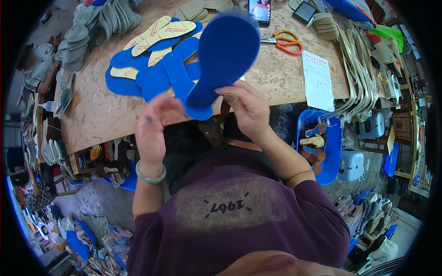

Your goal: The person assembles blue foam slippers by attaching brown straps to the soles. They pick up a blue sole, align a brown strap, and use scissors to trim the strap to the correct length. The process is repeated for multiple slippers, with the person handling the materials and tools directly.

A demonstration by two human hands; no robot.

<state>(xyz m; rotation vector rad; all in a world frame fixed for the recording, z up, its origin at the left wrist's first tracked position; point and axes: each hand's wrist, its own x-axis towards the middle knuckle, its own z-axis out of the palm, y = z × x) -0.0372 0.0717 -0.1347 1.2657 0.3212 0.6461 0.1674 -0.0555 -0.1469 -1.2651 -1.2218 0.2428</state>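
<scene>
My right hand (248,108) pinches a blue insole (228,50) by its narrow end, thumb on top. The wide end of the insole is raised over the table, pointing away from me. My left hand (156,126), with a bangle on its wrist, hovers at the table's near edge. Its fingers are a little blurred, spread loosely, with nothing between them. Just beyond it lies a loose pile of blue insoles (156,80), mixed with cream insoles (165,37) bearing print. The raised insole hides part of this pile.
On the wooden table (92,110) are orange-handled scissors (287,43), a paper sheet (317,83) and a phone (260,18). Grey shoe pieces (76,43) line the left side, beige strips (361,73) the right. A blue tub (332,156) holding sandals stands at my right.
</scene>
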